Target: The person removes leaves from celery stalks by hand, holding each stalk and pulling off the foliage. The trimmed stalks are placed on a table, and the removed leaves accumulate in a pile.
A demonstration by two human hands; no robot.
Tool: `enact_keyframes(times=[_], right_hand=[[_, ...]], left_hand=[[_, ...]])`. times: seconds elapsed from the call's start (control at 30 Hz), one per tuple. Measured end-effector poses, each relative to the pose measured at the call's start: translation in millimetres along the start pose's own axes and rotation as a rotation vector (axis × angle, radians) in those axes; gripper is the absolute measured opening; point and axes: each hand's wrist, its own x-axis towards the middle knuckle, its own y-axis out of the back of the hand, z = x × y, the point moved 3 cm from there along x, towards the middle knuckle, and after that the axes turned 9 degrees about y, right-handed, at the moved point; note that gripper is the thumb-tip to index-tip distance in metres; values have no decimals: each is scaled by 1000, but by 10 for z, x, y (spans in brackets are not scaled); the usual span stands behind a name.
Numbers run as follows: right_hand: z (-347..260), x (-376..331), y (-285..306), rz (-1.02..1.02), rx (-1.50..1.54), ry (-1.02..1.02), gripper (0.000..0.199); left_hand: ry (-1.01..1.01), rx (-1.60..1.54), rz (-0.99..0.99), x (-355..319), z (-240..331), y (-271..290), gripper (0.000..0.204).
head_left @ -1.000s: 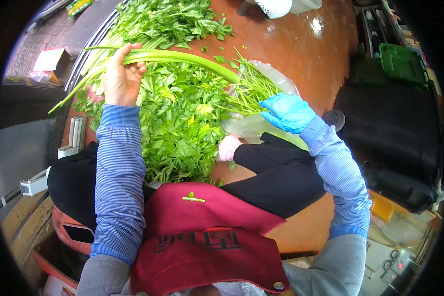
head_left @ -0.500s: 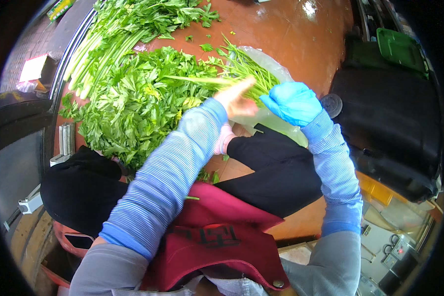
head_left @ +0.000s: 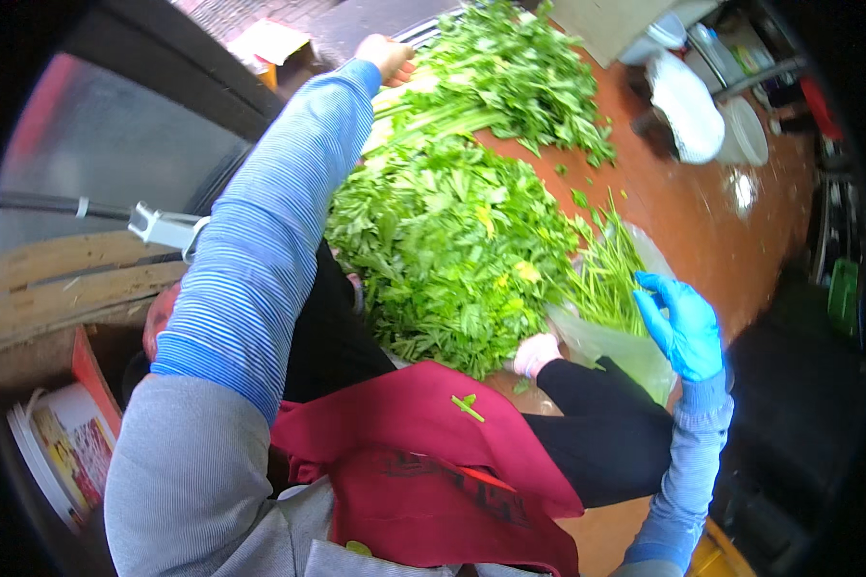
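Observation:
My bare left hand [head_left: 387, 60] is stretched out to the far left, at the cut ends of pale celery stalks [head_left: 423, 108]. Its fingers are curled; what they hold, if anything, is hidden. In front of those stalks lies a wide heap of loose celery leaves [head_left: 452, 250]. My right hand [head_left: 683, 327], in a blue glove, hovers at the right beside a bunch of thin green stems [head_left: 608, 279] on a clear plastic bag [head_left: 625, 361]. Its thumb and fingers are bent but apart, with nothing seen between them.
A leaf scrap [head_left: 468, 408] lies on my dark red apron [head_left: 404, 385]. My foot [head_left: 535, 356] rests at the heap's near edge. At the far right stand a white-covered thing [head_left: 688, 111] and a clear tub [head_left: 744, 133]. A white bucket [head_left: 63, 447] sits low at the left.
My left hand has gone from beside the right hand to the far left stalks. The right hand has loosened from a fist. The view has swung left.

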Motion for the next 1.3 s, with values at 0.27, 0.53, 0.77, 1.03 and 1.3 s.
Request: enact_keyframes(times=[0.27,0.53,0.77,1.03,1.3], right_hand=[[-916,797,185,63,75,155,26],[-1185,1181,15,173,376,1,29],[-866,1430,-251,155,129,-10,30],[-684,1474,-324,54,-102,65,32],[-737,1407,-164,170,-103,127,30]], left_hand=[[-53,1190,195,438,-1306,1324,27],[7,877,102,490,-1117,998,31],[82,817,138,1052,-1297,588,38],[211,920,73,1206,-1668,106,65],[118,912,-250,1054,-1671,238,52]])
